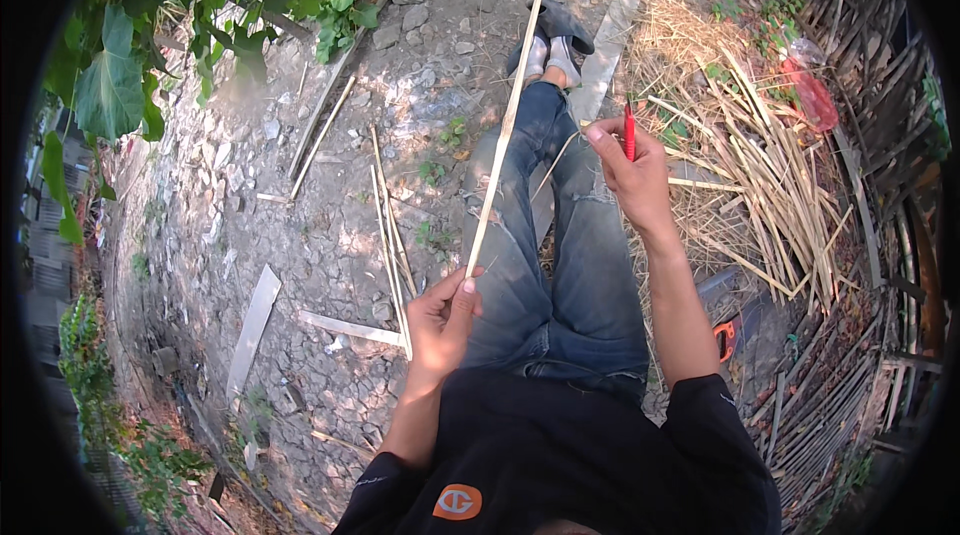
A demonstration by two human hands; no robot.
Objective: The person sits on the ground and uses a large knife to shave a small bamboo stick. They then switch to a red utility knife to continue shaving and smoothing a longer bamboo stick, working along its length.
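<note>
My left hand (pixel 446 320) is closed around the lower end of a long pale bamboo strip (pixel 505 130). The strip slants up over my jeans (pixel 510 295) and past the top of the view. Over my right knee, my right hand (pixel 632 173) is closed on a slim red pen-like tool (pixel 629 133) whose narrow tip points up; its exact kind does not show. Beside the right thumb a thin, curved sliver (pixel 556 161) hangs down over the jeans. Right hand and long strip are apart.
A heap of split bamboo strips (pixel 770 185) lies on straw to the right, near a saw with an orange handle (pixel 724 340). Several loose strips (pixel 388 225) and a flat board (pixel 253 325) lie on cracked ground at left. Leaves (pixel 110 75) overhang the upper left; a stick fence (pixel 850 25) borders the right.
</note>
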